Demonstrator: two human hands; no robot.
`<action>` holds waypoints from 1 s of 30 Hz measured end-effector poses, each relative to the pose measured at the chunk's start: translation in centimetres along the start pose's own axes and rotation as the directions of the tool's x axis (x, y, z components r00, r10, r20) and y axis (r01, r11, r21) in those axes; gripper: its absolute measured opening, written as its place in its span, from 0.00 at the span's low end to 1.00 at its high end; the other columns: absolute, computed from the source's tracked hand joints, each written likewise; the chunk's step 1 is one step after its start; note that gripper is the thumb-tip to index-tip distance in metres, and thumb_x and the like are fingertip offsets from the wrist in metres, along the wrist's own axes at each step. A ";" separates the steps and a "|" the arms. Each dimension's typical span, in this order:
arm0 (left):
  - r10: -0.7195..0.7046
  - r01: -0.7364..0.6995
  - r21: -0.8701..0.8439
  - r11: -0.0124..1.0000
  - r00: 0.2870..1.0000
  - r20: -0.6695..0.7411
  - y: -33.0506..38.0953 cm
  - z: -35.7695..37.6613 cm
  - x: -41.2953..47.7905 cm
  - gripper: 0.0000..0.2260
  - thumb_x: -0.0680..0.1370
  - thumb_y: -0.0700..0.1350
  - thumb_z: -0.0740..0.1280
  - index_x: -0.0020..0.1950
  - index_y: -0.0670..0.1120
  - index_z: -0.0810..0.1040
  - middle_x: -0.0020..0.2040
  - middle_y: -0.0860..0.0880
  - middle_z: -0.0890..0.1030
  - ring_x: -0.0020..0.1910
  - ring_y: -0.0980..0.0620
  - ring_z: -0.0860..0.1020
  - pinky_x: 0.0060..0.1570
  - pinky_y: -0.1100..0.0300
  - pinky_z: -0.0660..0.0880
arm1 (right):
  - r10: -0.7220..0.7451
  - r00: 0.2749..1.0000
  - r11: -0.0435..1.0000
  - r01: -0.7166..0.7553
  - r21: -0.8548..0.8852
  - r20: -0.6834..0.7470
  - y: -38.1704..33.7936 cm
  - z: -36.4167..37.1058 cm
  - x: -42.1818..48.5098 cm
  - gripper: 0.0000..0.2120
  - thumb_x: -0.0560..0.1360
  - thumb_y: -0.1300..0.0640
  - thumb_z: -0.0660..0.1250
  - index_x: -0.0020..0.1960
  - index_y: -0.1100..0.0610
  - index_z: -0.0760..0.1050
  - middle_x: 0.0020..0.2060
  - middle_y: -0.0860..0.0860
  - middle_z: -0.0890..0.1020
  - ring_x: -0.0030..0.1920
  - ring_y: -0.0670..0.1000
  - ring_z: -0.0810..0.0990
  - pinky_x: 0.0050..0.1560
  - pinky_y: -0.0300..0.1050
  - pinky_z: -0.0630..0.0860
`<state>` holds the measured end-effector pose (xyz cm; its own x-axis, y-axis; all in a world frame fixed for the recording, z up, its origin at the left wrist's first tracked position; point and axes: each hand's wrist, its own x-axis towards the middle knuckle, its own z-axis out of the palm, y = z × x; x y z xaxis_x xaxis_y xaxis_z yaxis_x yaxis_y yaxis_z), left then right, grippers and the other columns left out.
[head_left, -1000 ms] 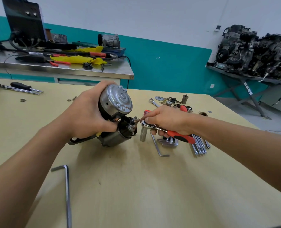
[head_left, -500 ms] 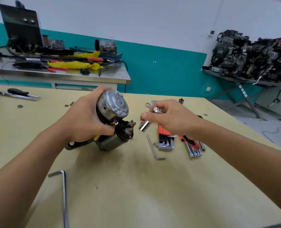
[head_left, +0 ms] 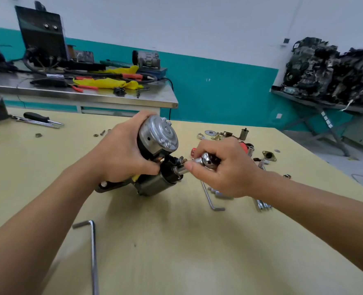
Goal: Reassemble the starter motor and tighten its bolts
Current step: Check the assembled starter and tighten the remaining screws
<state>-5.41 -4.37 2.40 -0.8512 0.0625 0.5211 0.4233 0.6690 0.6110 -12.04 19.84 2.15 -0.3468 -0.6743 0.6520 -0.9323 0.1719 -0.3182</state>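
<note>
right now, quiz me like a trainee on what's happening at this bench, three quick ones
1. True or false: the left hand grips the starter motor.
2. The right hand holds a: A) ratchet with socket B) hammer C) tape measure
3. Which lies nearer the person: the long hex key or the black-handled screwdriver?
Key: 1 true; 2 A; 3 the long hex key.
</note>
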 end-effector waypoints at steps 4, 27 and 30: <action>0.023 -0.023 -0.012 1.000 1.000 0.014 -0.2 -0.1 -0.1 0.39 0.56 0.53 0.75 0.66 0.60 0.70 0.53 0.62 0.80 0.53 0.58 0.80 0.50 0.68 0.76 | -0.172 0.977 0.972 0.188 -0.138 0.122 0.5 -0.2 0.7 0.17 0.74 0.52 0.74 0.32 0.58 0.74 0.25 0.45 0.69 0.26 0.45 0.64 0.29 0.38 0.62; 0.075 -0.076 -0.023 0.997 0.997 -0.033 0.1 0.2 -0.4 0.38 0.56 0.52 0.75 0.66 0.57 0.71 0.53 0.62 0.79 0.53 0.60 0.80 0.48 0.72 0.75 | -0.107 0.740 0.894 0.364 -0.262 0.664 -1.0 -2.7 5.8 0.22 0.76 0.39 0.66 0.30 0.45 0.61 0.23 0.46 0.67 0.26 0.47 0.66 0.28 0.45 0.65; 0.084 -0.086 -0.028 0.996 0.995 -0.055 0.1 0.3 -0.4 0.37 0.56 0.52 0.75 0.65 0.56 0.71 0.53 0.62 0.80 0.52 0.60 0.80 0.48 0.72 0.75 | -0.040 0.765 0.941 0.245 -0.233 0.643 -1.1 -2.4 5.5 0.24 0.76 0.40 0.68 0.28 0.45 0.62 0.21 0.46 0.65 0.24 0.50 0.66 0.27 0.41 0.61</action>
<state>-5.11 -4.10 2.04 -0.7943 0.0778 0.6025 0.5030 0.6405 0.5804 -13.15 17.67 7.79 -0.1620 -0.9844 0.0688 -0.9863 0.1637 0.0208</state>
